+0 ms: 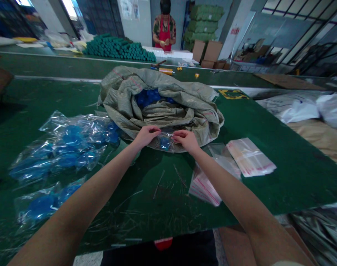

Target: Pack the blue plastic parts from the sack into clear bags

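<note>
Between my two hands is a small clear plastic bag (pixel 165 142) with a blue item inside, held in front of a rumpled woven sack (pixel 121 88). My left hand (pixel 147 136) pinches the bag's upper left corner. Its upper right side is pinched by the fingers of my right hand (pixel 186 140). Inside the sack's mouth lie several blue objects (pixel 148 96); their exact kind cannot be made out. To the left, a pile of clear bags with blue items (pixel 74 136) spreads over the green table (pixel 162 207).
Stacks of flat clear bags (pixel 251 157) lie right of my right forearm. Across the back table are a heap of green rolls (pixel 115 48), a yellow roll (pixel 166 71) and cardboard boxes (pixel 212 50). A person in a red apron (pixel 165 35) stands behind it.
</note>
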Available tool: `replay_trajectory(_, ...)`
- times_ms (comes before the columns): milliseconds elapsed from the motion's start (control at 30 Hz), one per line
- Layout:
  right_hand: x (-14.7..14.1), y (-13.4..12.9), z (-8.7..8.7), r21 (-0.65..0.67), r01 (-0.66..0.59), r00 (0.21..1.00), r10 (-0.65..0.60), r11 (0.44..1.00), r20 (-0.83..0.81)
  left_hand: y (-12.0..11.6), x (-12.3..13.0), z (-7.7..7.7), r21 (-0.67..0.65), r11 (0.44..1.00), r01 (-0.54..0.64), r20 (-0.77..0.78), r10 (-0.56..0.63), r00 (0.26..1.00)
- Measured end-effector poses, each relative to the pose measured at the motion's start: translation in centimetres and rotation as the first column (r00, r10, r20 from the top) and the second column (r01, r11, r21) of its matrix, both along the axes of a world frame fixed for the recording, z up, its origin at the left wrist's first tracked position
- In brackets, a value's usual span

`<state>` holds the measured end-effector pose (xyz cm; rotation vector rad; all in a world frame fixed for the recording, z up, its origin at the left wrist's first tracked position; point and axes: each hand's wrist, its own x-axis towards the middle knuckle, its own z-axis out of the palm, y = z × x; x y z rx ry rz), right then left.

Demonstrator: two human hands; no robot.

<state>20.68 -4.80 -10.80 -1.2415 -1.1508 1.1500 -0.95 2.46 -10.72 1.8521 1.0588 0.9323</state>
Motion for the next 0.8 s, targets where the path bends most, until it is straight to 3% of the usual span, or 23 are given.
replay_trajectory(200,0.5,0.0,-0.6,0.209,0.005,0.954,-0.067,0.978,0.293,-0.3,0.0,0.2,0.049,0.996,0.074,0.098,-0.079,0.992)
replay_trajectory(533,0.6,-0.7,-0.9,0.255,-0.091,0.980,0.041,0.963,0.196,-1.8,-0.4,0.6,0.089,0.991,0.104,0.108,-0.114,0.988)
replay_trajectory(800,0.8,-0.6,-1.0,0.303,-0.098,0.956,0.005,0.948,0.292,-2.3,-0.9,0.2,0.126,0.985,0.119,0.022,-0.123,0.992)
